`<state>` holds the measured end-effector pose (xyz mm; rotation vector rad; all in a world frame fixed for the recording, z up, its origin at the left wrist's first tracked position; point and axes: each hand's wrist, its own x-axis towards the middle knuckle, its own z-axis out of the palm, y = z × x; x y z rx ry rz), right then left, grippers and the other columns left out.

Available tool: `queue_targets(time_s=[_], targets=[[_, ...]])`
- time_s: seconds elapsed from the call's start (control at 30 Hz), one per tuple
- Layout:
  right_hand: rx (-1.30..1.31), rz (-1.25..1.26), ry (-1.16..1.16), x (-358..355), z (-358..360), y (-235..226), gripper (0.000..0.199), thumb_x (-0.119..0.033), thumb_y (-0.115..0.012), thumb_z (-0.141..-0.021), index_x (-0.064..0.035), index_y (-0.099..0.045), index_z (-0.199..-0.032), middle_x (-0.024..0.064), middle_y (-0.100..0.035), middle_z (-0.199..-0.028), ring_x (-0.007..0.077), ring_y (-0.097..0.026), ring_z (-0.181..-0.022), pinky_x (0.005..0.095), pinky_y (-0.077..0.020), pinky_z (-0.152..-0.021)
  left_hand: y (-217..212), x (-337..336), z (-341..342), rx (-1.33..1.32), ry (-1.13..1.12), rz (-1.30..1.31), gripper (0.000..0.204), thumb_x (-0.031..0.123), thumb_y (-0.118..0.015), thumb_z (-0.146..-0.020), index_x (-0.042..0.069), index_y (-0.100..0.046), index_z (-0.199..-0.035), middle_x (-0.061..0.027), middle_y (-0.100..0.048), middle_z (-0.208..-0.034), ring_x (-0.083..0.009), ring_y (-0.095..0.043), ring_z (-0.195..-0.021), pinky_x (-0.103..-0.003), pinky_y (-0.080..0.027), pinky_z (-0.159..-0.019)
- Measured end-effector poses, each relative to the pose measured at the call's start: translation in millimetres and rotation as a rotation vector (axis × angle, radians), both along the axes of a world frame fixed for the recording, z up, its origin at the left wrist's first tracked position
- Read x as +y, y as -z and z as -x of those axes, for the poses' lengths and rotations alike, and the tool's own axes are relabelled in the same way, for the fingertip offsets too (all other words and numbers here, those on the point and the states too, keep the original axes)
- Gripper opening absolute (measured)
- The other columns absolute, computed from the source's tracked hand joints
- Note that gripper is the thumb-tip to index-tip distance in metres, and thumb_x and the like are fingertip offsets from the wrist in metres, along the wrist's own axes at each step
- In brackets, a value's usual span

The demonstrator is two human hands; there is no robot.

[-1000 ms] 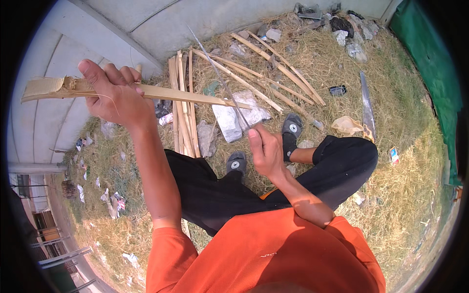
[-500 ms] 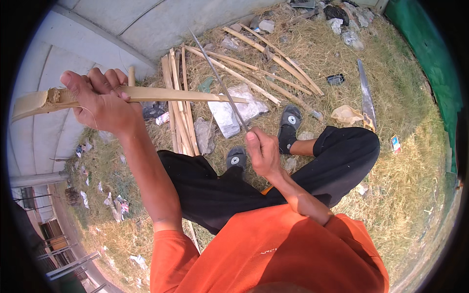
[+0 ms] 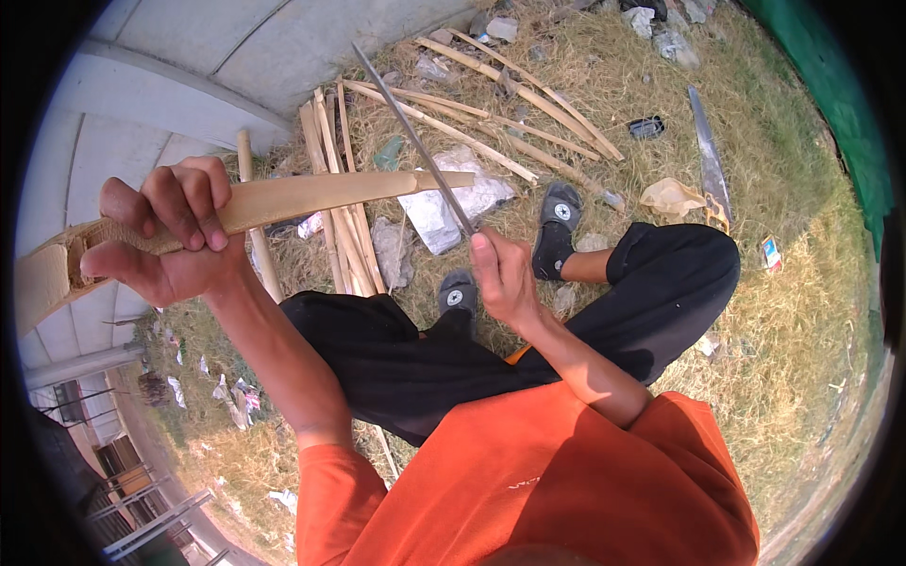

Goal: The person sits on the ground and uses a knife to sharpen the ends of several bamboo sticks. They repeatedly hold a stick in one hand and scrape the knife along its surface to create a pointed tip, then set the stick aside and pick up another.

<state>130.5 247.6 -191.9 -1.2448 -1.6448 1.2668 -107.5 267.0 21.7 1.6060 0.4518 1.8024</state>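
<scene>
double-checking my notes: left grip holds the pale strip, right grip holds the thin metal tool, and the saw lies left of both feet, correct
Not left: the head view shows the saw lying right of both feet. Left grip holds the pale strip, right grip the thin metal tool.

Wooden strips [image 3: 355, 247] lie on the grass [image 3: 783, 311] either side of the blade [image 3: 415, 140], the saw [image 3: 706, 141] farther right.
</scene>
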Motion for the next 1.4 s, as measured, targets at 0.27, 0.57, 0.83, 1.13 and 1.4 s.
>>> queue_targets(time_s=[0.27,0.57,0.83,1.13,1.4], targets=[[-0.201,0.063,-0.041,20.7,14.1,-0.7,0.051,-0.039,-0.048,-0.097,0.0042,-0.058,-0.073,0.0242,-0.052,-0.057,0.0414,-0.056,-0.057,0.046,-0.0407,-0.057,-4.3,1.7,-24.9,-0.078,-0.624,0.072,0.051,0.058,-0.046,-0.095,0.018,-0.031,-0.067,0.0014,-0.029,-0.045,-0.0088,-0.022,-0.033,-0.025,-0.022,-0.044],[-0.416,0.16,0.018,13.5,19.2,44.7,0.054,-0.041,-0.044,-0.097,0.0063,-0.067,-0.081,0.0302,-0.063,-0.072,0.045,-0.064,-0.072,0.051,-0.0482,-0.069,-4.7,-4.3,-40.8,-0.087,-0.68,0.064,0.05,0.053,-0.047,-0.097,0.018,-0.031,-0.065,0.0021,-0.025,-0.046,-0.0079,-0.019,-0.035,-0.024,-0.022,-0.045],[-0.001,-0.092,0.041,34.6,8.7,-35.4,0.051,-0.038,-0.048,-0.097,0.0053,-0.058,-0.072,0.0215,-0.05,-0.055,0.0387,-0.051,-0.052,0.0442,-0.0385,-0.054,-5.0,-4.7,-33.2,-0.095,-0.596,0.051,0.051,0.053,-0.047,-0.097,0.019,-0.028,-0.064,0.0025,-0.025,-0.047,-0.0077,-0.019,-0.035,-0.024,-0.022,-0.045],[-0.487,0.26,-0.021,49.0,-0.6,70.5,0.062,-0.047,-0.041,-0.097,0.0085,-0.067,-0.089,0.0356,-0.063,-0.085,0.0497,-0.062,-0.087,0.0523,-0.0471,-0.082,-5.6,-3.4,-37.3,-0.116,-0.748,0.046,0.052,0.052,-0.049,-0.096,0.019,-0.028,-0.062,0.0021,-0.025,-0.045,-0.0083,-0.018,-0.035,-0.024,-0.022,-0.046],[-0.123,0.081,-0.072,6.5,17.7,36.6,0.055,-0.044,-0.043,-0.097,0.0057,-0.067,-0.089,0.0322,-0.063,-0.077,0.0493,-0.062,-0.08,0.0524,-0.0484,-0.077,-5.1,-2.3,-39.5,-0.05,-0.749,0.038,0.053,0.05,-0.05,-0.097,0.018,-0.027,-0.062,0.0018,-0.022,-0.046,-0.0086,-0.016,-0.037,-0.025,-0.023,-0.046]])
